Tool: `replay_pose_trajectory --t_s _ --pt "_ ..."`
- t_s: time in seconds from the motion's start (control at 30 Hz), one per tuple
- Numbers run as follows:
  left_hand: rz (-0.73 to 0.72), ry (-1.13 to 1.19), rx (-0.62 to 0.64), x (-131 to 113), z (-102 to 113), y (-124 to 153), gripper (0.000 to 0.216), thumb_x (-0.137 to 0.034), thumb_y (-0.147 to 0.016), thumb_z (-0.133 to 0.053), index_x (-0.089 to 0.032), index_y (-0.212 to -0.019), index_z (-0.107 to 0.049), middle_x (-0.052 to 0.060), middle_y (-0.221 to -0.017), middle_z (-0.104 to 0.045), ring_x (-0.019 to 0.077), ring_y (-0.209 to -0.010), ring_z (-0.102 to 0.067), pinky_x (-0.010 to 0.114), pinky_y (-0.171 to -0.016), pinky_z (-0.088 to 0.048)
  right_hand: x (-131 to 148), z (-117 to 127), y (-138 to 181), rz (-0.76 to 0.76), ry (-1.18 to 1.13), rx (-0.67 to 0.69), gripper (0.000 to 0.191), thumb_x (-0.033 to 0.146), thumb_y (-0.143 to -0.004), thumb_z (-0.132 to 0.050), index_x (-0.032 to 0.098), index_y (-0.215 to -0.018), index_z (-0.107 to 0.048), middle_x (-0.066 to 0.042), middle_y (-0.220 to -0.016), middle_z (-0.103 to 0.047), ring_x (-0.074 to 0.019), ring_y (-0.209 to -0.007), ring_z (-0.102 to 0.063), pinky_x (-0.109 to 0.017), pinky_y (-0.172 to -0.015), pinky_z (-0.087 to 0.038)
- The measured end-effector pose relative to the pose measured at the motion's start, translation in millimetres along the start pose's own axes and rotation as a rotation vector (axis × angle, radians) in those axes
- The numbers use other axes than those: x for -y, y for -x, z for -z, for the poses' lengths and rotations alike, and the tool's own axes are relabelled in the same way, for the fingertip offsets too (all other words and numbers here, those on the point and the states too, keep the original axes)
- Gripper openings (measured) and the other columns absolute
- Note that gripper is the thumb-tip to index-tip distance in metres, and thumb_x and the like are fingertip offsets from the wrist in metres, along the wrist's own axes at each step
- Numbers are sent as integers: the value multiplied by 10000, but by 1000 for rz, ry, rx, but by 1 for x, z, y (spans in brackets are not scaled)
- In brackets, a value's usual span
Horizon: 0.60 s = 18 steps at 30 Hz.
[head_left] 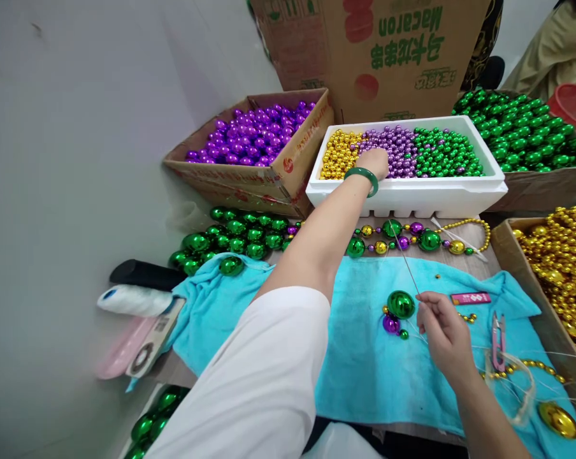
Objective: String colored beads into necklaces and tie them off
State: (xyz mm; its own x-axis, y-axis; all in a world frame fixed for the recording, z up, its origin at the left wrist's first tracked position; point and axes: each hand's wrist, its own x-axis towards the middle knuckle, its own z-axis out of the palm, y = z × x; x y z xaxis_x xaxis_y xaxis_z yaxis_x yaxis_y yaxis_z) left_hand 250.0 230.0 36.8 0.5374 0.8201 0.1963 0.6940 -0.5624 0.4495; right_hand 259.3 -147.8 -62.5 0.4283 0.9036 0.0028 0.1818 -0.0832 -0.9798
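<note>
1. Your left hand (373, 164) is at small, round purple beads (399, 141) in the white foam box (407, 196); I cannot tell its hidden fingers' grip.
2. Your right hand (445, 331) pinches a long, thin needle (405, 259) above the turquoise cloth towel (355, 357).
3. A large, shiny green bead (401, 305) lies near that hand.

A small bead workshop is suggested: at upper left, purple beads (257, 135) are heaped in a carton (311, 148); at upper centre, smaller beads (403, 152) are sorted by colour in a white foam box (407, 197). At lower right, pink snips (498, 363) and pale thread (527, 390) are laid on a blue towel (355, 370) spread over the table (171, 370).
</note>
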Motion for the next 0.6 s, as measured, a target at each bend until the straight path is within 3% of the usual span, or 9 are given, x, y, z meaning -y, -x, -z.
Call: replay_pose_trajectory --t_s 0.1,0.17,0.27,0.37,0.47,0.6 --pt "16 162 -27 -14 16 39 259 -73 -821 -539 -67 -1033 -687 154 -1034 -650 239 -1031 -593 387 -928 -438 2 2 2 22 0 -57 202 364 -944 -519 203 -1032 -602 10 -667 -555 -128 -578 -511 -255 -537 -404" --pt "62 620 72 -18 25 85 275 -165 -899 -496 -126 -1106 -672 104 -1021 -649 170 -931 -621 312 -829 -470 2 3 5 32 -7 -93 200 357 -930 -543 198 -1022 -621 -2 -684 -580 -131 -591 -526 -254 -538 -410" --pt "266 1280 290 -14 28 167 255 -286 -911 -535 -181 -1097 -675 76 -968 -652 120 -777 -625 240 -661 -468 2 5 10 47 1 -123 195 345 -912 -566 197 -1010 -647 -21 -715 -619 -141 -605 -548 -256 -534 -418" --pt "436 1614 343 -4 20 231 202 -287 -863 -628 -190 -1025 -699 46 -899 -646 99 -737 -627 201 -629 -475 4 5 14 84 77 -112 170 324 -904 -582 205 -992 -667 -31 -763 -655 -146 -639 -575 -265 -579 -446" --pt "522 1754 297 4 11 263 181 -271 -872 -629 -174 -1000 -711 43 -855 -646 101 -730 -637 193 -623 -491 8 4 20 129 163 -93 143 301 -906 -580 209 -958 -676 -32 -804 -675 -140 -660 -588 -263 -612 -455" --pt "586 1879 183 9 7 279 176 -233 -915 -563 -160 -983 -707 38 -819 -647 99 -701 -642 200 -625 -509 12 3 31 162 222 -81 132 278 -904 -578 202 -932 -681 -17 -746 -658 -118 -597 -559 -243 -565 -438"
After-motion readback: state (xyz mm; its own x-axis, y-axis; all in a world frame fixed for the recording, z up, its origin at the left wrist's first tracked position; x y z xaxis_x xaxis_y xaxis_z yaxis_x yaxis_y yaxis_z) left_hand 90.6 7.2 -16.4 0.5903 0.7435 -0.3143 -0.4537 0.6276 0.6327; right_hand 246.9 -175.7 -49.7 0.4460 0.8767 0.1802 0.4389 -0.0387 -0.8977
